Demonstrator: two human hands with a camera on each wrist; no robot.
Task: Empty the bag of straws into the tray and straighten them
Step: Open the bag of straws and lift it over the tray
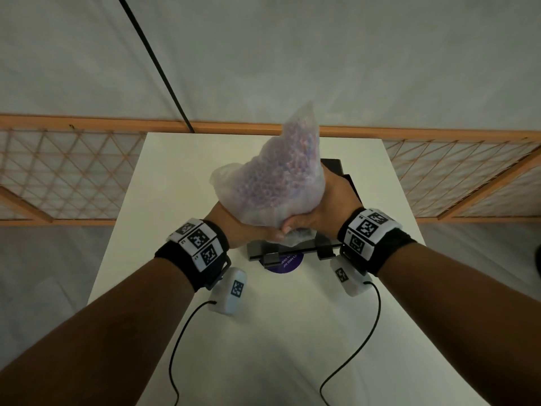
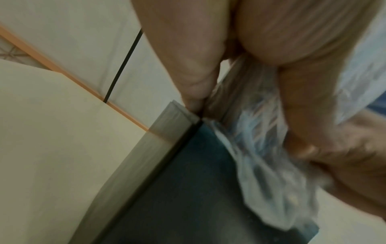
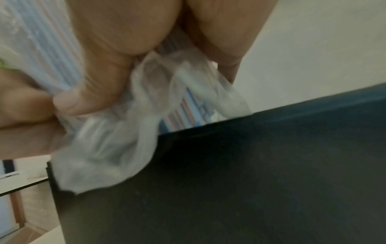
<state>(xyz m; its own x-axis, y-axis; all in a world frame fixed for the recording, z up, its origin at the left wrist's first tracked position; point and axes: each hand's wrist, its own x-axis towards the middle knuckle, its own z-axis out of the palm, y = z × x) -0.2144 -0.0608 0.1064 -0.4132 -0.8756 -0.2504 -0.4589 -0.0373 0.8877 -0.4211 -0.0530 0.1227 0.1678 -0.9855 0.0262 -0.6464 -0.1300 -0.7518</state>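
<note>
A clear plastic bag point(image 1: 278, 177) packed with red, blue and white straws stands upended above the black tray point(image 1: 336, 168), its bunched mouth point(image 1: 295, 238) hanging down. My left hand point(image 1: 248, 227) grips the bag's lower left side, my right hand point(image 1: 319, 206) its lower right, thumbs meeting near the mouth. In the left wrist view the crumpled bag mouth point(image 2: 271, 165) hangs over the tray's dark floor point(image 2: 188, 198). The right wrist view has striped straws point(image 3: 183, 113) showing through the loose plastic point(image 3: 108, 148) above the tray floor point(image 3: 250, 181). No straws lie in the tray.
The tray sits mid-table on a white table point(image 1: 175, 200), with a purple round label point(image 1: 284, 263) at its near edge. A wooden lattice rail point(image 1: 67, 171) runs behind the table. Black cables point(image 1: 181, 332) trail from both wrist units.
</note>
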